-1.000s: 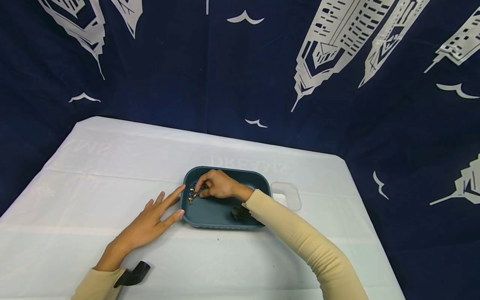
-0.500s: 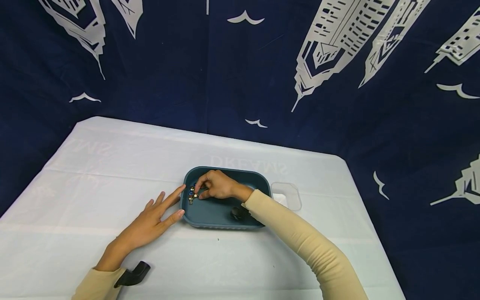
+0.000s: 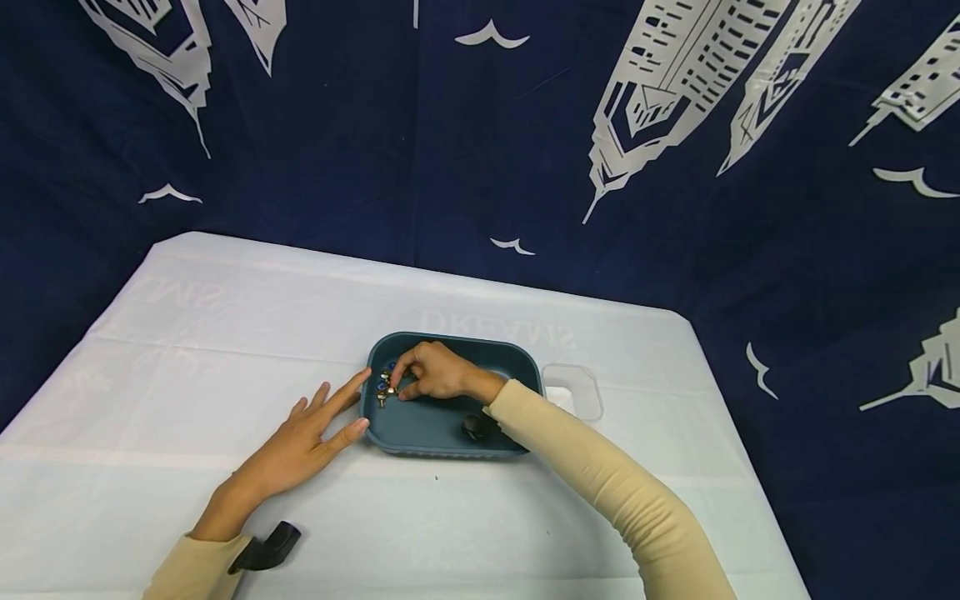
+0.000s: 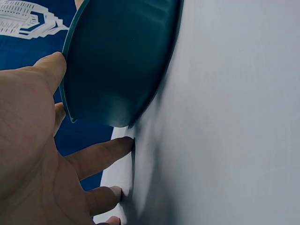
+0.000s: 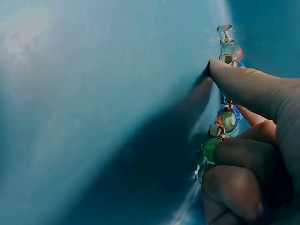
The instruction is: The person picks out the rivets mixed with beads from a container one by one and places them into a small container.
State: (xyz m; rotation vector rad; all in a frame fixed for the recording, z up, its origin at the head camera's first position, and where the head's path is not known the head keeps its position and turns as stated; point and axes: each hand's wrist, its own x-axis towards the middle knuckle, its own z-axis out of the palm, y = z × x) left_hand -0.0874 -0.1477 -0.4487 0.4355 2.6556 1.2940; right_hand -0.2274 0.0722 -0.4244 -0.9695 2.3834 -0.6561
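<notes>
beads, row parallel to short side of tray, left hand spread, right hand grip unclear

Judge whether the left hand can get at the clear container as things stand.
Probably not directly: the tray and the right sleeve are between the left hand and the clear container.

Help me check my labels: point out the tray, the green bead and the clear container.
Tray (image 3: 423,429), head view: bare floor.
Green bead (image 5: 209,149), right wrist view: its exposed face.
Clear container (image 3: 579,387), head view: its see-through middle.
</notes>
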